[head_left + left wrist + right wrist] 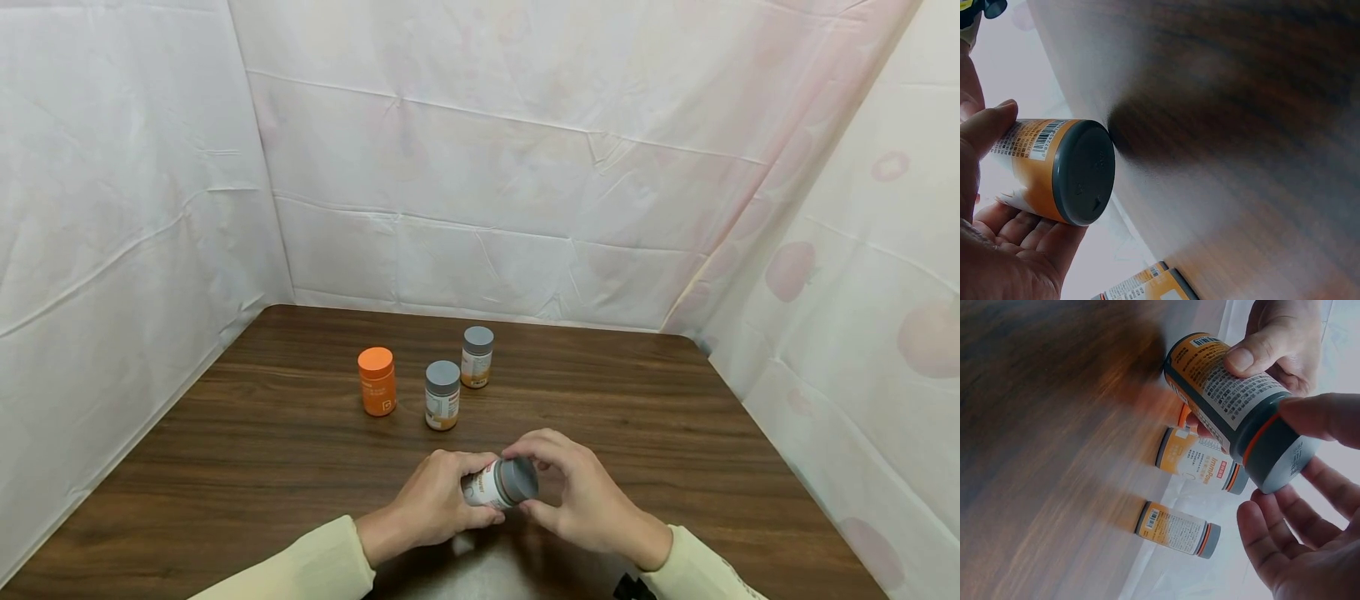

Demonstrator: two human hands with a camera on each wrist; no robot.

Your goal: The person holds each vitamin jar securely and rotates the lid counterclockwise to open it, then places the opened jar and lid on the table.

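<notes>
A supplement bottle (483,487) with a white and orange label is tilted on its side above the front of the table, its grey cap (520,481) pointing right. My left hand (427,504) grips the bottle's body, thumb on the near side and fingers round the far side. At the other end, my right hand (588,500) pinches the cap between thumb and fingertips. The right wrist view shows the thumb on the edge of the cap (1282,459), with an orange ring below it. In the left wrist view the bottle's dark base (1088,172) faces the camera.
Beyond my hands stand an orange bottle (377,390) with an orange cap and two more grey-capped bottles, a nearer one (442,404) and a farther one (476,367). The brown wooden table (285,433) meets pale hanging sheets (480,183) at the back and sides.
</notes>
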